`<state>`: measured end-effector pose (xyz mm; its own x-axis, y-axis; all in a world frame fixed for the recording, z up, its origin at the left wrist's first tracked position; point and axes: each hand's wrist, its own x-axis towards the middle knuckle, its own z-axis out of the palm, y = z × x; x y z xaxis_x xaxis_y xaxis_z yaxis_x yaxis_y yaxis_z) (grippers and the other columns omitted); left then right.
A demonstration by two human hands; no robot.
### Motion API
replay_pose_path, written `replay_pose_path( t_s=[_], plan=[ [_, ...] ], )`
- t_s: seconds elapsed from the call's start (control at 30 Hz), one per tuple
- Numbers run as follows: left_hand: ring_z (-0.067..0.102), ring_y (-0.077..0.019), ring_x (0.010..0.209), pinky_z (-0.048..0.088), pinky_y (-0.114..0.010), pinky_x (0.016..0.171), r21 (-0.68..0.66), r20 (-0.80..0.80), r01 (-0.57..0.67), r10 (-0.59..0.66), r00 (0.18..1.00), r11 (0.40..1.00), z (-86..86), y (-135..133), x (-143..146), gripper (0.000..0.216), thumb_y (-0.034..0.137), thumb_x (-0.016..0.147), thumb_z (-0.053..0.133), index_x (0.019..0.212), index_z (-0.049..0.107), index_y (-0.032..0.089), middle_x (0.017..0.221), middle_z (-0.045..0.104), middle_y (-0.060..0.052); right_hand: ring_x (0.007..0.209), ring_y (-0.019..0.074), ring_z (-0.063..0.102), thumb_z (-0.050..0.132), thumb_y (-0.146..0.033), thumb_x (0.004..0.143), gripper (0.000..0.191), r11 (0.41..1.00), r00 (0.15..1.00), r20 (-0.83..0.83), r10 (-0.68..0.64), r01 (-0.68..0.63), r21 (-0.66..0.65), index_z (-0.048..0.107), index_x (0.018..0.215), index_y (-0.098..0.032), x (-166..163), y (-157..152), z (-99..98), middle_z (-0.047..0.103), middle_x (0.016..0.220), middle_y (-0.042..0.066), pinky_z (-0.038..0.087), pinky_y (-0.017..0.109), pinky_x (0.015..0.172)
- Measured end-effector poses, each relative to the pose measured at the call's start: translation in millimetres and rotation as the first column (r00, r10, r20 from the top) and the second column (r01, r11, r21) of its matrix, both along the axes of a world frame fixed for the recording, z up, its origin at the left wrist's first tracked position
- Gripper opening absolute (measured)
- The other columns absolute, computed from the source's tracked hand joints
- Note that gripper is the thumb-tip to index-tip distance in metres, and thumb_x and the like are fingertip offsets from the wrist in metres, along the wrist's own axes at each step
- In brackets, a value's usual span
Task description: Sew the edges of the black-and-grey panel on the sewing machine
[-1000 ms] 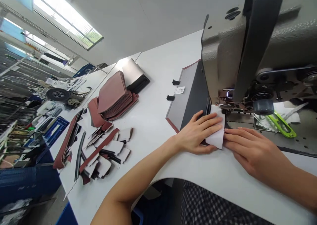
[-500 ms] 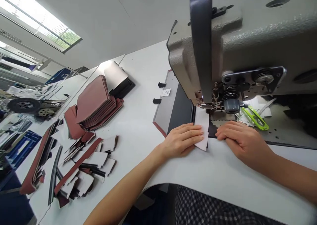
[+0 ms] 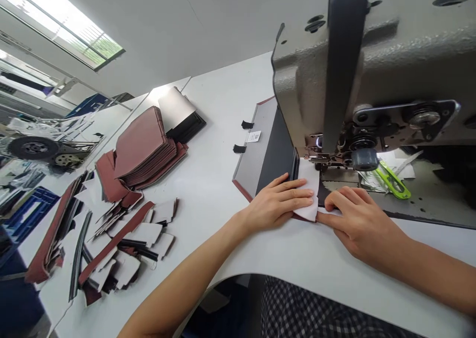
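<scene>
My left hand [image 3: 275, 206] lies flat with its fingers stretched over a white-backed piece of material [image 3: 308, 187], pressing it on the worktop; a dark reddish edge shows beneath it. The piece's far end sits by the presser foot [image 3: 319, 165] of a sewing machine [image 3: 308, 87]. My right hand [image 3: 357, 221] rests to the right of the piece. One of its fingers stretches out to the piece's near corner while the others are bent and apart from it, holding nothing I can see. A dark and grey panel [image 3: 266, 149] with a maroon border lies left of the machine, partly hidden behind it.
Lime-green thread snips [image 3: 394, 180] lie on the machine bed among white scraps. To the left are a stack of maroon panels [image 3: 139, 140], a silvery sheet [image 3: 176, 110] on black pieces, and a loose heap of white-backed scraps [image 3: 143, 235]. A blue crate [image 3: 29, 214] stands farther left.
My right hand has come left and a finger has reached the white-backed piece's corner. My left hand remains flat on the piece. The view has shifted, putting the machine farther right.
</scene>
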<state>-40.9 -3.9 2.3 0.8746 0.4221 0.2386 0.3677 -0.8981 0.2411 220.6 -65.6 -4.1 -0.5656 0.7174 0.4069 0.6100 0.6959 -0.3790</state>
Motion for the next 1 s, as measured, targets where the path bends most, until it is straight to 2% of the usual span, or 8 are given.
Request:
replay_pose_path(
  t_s=[0.2,0.4,0.6,0.7,0.83,1.0],
  plan=[
    [0.045,-0.0196,0.147,0.022,-0.043,0.129,-0.031,-0.016,-0.027,0.027,1.000,0.999,-1.9,6,4,0.039,0.014,0.099,0.042,0.131,0.062,0.025,0.142,0.065,-0.002,0.091,0.0224,0.052,0.050,-0.004,0.089,0.031,0.997,0.999,0.029,-0.018,0.016,0.082,0.072,0.100,-0.022,2,5,0.3,0.058,0.092,0.006,0.041,0.038,0.087],
    [0.046,-0.0193,0.146,0.024,-0.045,0.128,-0.069,0.000,-0.047,0.047,0.999,0.997,-0.4,27,13,0.042,0.012,0.098,0.040,0.131,0.063,0.024,0.141,0.065,-0.002,0.096,0.0240,0.053,0.052,-0.010,0.092,0.030,0.990,0.992,0.095,-0.079,0.067,0.120,0.072,0.110,-0.023,8,14,-4.0,0.059,0.097,0.007,0.041,0.040,0.089],
    [0.051,-0.0221,0.142,0.032,-0.046,0.124,-0.115,0.008,-0.047,0.048,0.999,0.992,-1.6,49,20,0.039,0.014,0.099,0.043,0.128,0.065,0.025,0.139,0.066,-0.004,0.104,0.0297,0.054,0.051,-0.015,0.094,0.039,0.976,0.976,0.134,-0.172,0.150,0.161,0.070,0.127,-0.021,6,15,-8.6,0.062,0.108,0.011,0.042,0.046,0.092],
    [0.056,-0.0214,0.136,0.040,-0.044,0.119,-0.100,0.104,-0.011,0.021,0.994,0.995,-5.1,46,19,0.035,0.015,0.099,0.045,0.124,0.067,0.025,0.131,0.071,-0.006,0.104,0.0262,0.056,0.047,-0.013,0.096,0.036,0.982,0.987,0.020,-0.161,0.158,0.099,0.075,0.115,-0.026,10,17,-9.0,0.063,0.108,0.008,0.043,0.043,0.091],
    [0.067,-0.0183,0.120,0.053,-0.035,0.103,-0.033,0.224,0.107,-0.097,0.970,0.994,-6.9,37,15,0.032,0.012,0.099,0.043,0.113,0.070,0.023,0.114,0.077,-0.006,0.099,0.0222,0.058,0.046,-0.010,0.094,0.034,0.985,0.979,-0.119,-0.168,0.172,0.022,0.076,0.091,-0.027,15,20,-9.0,0.064,0.105,0.004,0.045,0.040,0.088],
    [0.070,-0.0157,0.112,0.055,-0.031,0.097,0.027,0.243,0.074,-0.078,0.967,0.997,-5.1,35,14,0.033,0.012,0.102,0.040,0.104,0.071,0.023,0.104,0.078,-0.004,0.098,0.0225,0.061,0.047,-0.011,0.094,0.032,0.985,0.979,-0.109,-0.171,0.173,0.002,0.075,0.091,-0.025,16,20,-9.9,0.067,0.106,0.005,0.047,0.043,0.088]
  ],
)
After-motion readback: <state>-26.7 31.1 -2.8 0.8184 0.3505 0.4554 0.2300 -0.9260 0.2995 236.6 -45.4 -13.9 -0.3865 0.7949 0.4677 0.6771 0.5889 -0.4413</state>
